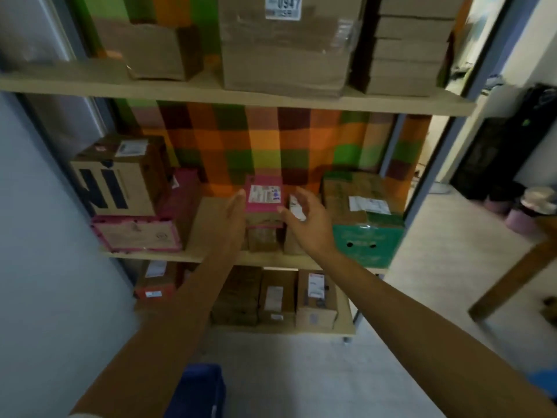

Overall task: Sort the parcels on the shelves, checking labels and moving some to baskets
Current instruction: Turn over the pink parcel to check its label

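**Two open hands close in on a pink parcel**

In the centre of the frame, the pink parcel (264,196) stands upright on the middle shelf (150,256), on top of some smaller brown boxes. Its white label (265,194) faces the camera, so it can be read without turning the parcel.

The left hand (230,215) comes from the lower left with its fingers straight and together, flat like a blade along the left side of the parcel. The right hand (307,218) is wide, with fingers spread and relaxed, and its thumb is at the lower right corner. Neither hand holds anything. Whether the fingertips already touch the parcel I cannot tell, because the picture is soft there. I think the two hands are placed on opposite sides in order to squeeze the parcel between them and lift it off the stack without pushing the boxes under it.

The neighbours are close – a small box with a white sticker (297,206) is partly behind the right hand, and a green box (367,245) stands to the right of centre. At the left of the frame, a brown box with dark letters (120,188) sits on a flat pink parcel (135,233). A checked cloth (271,140) hangs behind the shelf.

No basket shows clearly – a blue thing (199,390) at the bottom edge is too blurred to name.
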The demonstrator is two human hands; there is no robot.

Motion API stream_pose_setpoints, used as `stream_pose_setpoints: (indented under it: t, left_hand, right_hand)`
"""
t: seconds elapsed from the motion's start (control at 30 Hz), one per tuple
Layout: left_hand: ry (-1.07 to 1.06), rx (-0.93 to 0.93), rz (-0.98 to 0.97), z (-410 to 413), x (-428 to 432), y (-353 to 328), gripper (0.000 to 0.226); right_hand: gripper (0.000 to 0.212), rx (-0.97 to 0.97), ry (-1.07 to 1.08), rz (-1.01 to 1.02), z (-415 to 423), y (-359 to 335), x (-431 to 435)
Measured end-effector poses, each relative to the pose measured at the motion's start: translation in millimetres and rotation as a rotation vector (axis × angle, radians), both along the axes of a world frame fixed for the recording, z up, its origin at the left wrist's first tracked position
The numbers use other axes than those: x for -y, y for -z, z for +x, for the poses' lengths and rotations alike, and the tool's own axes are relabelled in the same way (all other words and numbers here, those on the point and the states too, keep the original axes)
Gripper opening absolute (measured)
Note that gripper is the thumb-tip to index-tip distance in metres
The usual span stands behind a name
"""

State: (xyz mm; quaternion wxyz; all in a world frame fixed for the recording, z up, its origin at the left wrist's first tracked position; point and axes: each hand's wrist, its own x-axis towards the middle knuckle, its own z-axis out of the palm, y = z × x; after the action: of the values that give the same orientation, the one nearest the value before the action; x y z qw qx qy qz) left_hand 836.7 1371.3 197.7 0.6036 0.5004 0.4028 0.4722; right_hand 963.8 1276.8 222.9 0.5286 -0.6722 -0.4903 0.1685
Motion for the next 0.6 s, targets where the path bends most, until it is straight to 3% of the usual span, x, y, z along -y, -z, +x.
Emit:
stream_pose_setpoints:
  t: [0.1,0.23,0.6]
  left_hand:
    - [0.015,-0.061,-0.049,19.8,32.7,23.7,0.055]
    - [0.036,-0.025,-0.111,41.5,66.4,41.5,0.015]
    - [0.081,-0.026,-0.127,52.8,63.2,48.7,0.010]
  right_hand:
    - [0.062,-0.116,0.072,-0.042,18.9,23.6,31.8]
    - [0.056,-0.223,0.141,-0.073,36.3,46.5,63.4]
    - [0.063,-0.343,0.168,-0.089,51.8,64.6,59.5]
